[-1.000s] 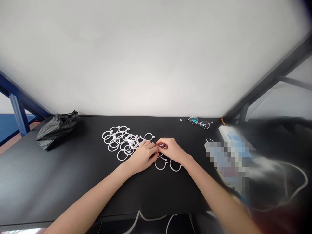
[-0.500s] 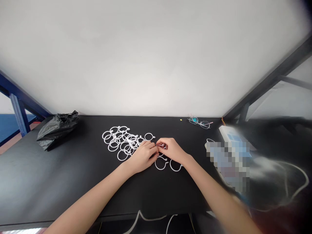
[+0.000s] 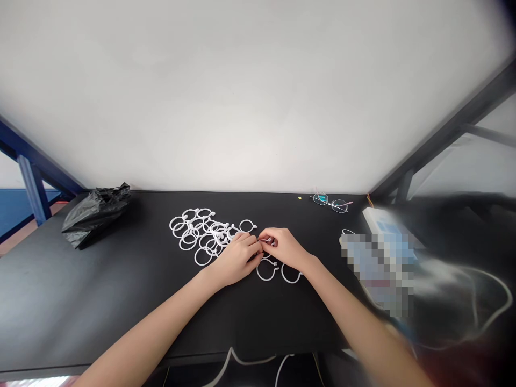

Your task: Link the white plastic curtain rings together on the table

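Observation:
Both hands meet over the black table (image 3: 266,322), fingertips pinched together. Between them is a white shower curtain ring (image 3: 264,240), mostly covered by my fingers. My left hand (image 3: 239,260) is closed on its left side, my right hand (image 3: 285,248) on its right. To the left lies a loose, overlapping pile of similar white rings (image 3: 195,257), partly behind my left hand. Just below my hands, one ring (image 3: 266,280) lies flat with a gap between its ends. Another ring (image 3: 290,282) rests beside it, partly hidden by my right wrist.
A crumpled black plastic bag (image 3: 97,215) sits at the far left. Eyeglasses (image 3: 339,206) and a tiny yellow bit (image 3: 299,198) lie near the white wall (image 3: 250,107). On the right are a white-and-blue box (image 3: 382,223), a pixelated item (image 3: 374,274) and a blurred pale cable (image 3: 503,301).
Almost nothing differs. Both hands stay pinched at the same spot, and the whole view has shifted very slightly.

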Available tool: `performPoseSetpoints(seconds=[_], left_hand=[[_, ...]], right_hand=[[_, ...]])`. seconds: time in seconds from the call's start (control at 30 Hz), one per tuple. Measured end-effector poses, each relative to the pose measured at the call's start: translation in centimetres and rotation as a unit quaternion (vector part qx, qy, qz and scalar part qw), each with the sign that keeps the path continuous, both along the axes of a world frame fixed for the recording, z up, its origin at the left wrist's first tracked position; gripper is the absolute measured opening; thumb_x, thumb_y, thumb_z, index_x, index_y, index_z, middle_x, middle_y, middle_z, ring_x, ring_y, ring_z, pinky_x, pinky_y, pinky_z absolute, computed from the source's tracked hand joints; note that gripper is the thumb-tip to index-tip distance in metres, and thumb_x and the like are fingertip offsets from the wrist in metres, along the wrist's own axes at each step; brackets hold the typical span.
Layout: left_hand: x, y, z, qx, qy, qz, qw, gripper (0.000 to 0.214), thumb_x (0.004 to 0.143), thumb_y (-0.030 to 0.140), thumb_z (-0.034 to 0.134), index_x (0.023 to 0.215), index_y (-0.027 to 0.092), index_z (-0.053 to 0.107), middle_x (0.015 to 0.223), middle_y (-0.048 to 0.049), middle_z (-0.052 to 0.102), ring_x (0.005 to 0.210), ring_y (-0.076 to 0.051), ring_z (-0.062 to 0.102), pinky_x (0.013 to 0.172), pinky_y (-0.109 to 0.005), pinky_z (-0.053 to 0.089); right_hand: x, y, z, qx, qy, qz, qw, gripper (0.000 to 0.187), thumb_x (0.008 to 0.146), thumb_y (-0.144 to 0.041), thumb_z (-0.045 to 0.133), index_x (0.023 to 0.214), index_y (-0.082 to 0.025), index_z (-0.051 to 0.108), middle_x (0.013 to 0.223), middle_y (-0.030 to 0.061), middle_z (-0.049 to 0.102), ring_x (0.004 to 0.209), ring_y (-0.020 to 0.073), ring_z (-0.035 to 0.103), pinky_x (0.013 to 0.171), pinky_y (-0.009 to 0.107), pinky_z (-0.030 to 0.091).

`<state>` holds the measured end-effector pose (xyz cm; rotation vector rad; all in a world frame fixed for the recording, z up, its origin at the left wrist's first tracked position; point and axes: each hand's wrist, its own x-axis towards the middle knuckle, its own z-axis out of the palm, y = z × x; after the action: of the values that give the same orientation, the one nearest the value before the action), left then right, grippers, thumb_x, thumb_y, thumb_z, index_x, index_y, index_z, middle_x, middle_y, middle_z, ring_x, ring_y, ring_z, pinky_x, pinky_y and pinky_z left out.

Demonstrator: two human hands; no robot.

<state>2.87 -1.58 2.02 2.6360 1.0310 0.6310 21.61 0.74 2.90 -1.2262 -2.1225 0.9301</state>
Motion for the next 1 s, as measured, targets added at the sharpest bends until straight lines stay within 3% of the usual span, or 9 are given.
performPoseSetpoints(seconds=[1.0], left_hand=[[0.09, 0.00, -0.02, 0.009, 0.000, 0.000, 1.000, 0.017, 0.095, 0.019, 0.044, 0.084, 0.018, 0.057, 0.080, -0.0034, 0.058, 0.076, -0.018, 0.052, 0.081, -0.036, 0.043]], right_hand=[[-0.05, 0.00, -0.20, 0.008, -0.003, 0.004, 1.000, 0.010, 0.082, -0.014, 0.058, 0.081, -0.020, 0.065, 0.081, 0.0002, 0.067, 0.070, 0.0122, 0.060, 0.063, 0.022, 0.045]])
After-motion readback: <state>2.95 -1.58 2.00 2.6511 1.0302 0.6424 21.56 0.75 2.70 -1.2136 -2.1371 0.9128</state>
